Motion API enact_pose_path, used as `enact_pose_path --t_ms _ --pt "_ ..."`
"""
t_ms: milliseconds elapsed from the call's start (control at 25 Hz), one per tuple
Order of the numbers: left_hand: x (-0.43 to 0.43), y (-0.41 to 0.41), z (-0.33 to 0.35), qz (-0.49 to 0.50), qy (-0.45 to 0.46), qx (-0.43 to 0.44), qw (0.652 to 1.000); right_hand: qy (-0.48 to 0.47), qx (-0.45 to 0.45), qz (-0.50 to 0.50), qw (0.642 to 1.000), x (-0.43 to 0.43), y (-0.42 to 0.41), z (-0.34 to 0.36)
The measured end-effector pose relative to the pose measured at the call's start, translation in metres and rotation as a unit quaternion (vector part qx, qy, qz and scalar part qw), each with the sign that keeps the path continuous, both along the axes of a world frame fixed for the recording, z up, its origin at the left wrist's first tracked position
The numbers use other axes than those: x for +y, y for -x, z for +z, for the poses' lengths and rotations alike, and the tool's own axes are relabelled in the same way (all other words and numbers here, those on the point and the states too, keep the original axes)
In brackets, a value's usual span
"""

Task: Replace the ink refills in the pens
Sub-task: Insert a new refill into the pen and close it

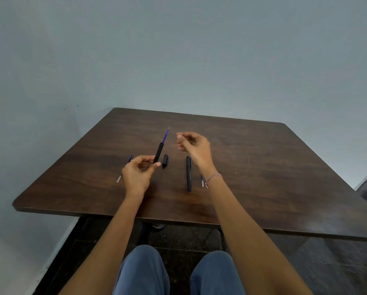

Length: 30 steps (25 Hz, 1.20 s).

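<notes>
Left hand is held above the desk, palm turned inward, wrist slightly bent, forearm reaching up from the lower left. A black pen barrel is pinched at its lower end between thumb and fingertips; the barrel is tilted up and away from the hand. A blue ink refill is seen projecting from the barrel's far end, its tip pointing away from the person.

Right hand is raised over the desk, just right of the refill tip and apart from it. Fingers are loosely curled toward the thumb, not pressed shut; nothing is seen held in it. A thin beaded bracelet is worn at the wrist. The right forearm is extended diagonally from the lower right.

A short black pen piece, apparently a cap, is laid on the desk just right of the left hand's fingertips. A second black pen, whole, is laid lengthwise on the desk directly left of the right wrist. A small blue-and-clear refill is partly seen between that pen and the right wrist. Another refill is laid on the desk just left of the left hand, partly hidden behind it.

Blue trousers are noted below the desk edge.
</notes>
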<state>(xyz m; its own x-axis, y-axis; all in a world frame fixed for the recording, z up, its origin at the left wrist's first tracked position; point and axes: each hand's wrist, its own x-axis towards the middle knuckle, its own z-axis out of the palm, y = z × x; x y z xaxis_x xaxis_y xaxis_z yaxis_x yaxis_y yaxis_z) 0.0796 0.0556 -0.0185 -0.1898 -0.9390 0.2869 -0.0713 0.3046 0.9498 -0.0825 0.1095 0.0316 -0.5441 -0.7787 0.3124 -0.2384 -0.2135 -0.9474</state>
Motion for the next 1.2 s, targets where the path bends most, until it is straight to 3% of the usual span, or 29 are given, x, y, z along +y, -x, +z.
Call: enact_pose_path --t_ms 160,400,640,960,1200 --pt "-0.011 -0.019 -0.003 0.03 -0.018 0.02 0.999 -0.15 0.127 0.056 0.979 -0.039 -0.026 0.003" --pt "-0.013 -0.021 -0.01 0.04 -0.019 0.021 0.999 -0.235 0.32 0.031 0.917 -0.073 -0.045 -0.003" --pt "-0.014 -0.021 -0.011 0.027 0.014 0.003 1.0 -0.323 0.376 0.031 0.868 -0.089 -0.057 -0.017" --pt "-0.013 -0.02 -0.01 0.013 0.008 -0.009 1.0 -0.32 0.324 0.034 0.889 -0.091 -0.058 -0.018" --pt "-0.011 -0.018 -0.008 -0.02 0.027 -0.045 0.998 -0.243 0.091 -0.008 0.966 -0.077 -0.036 -0.008"
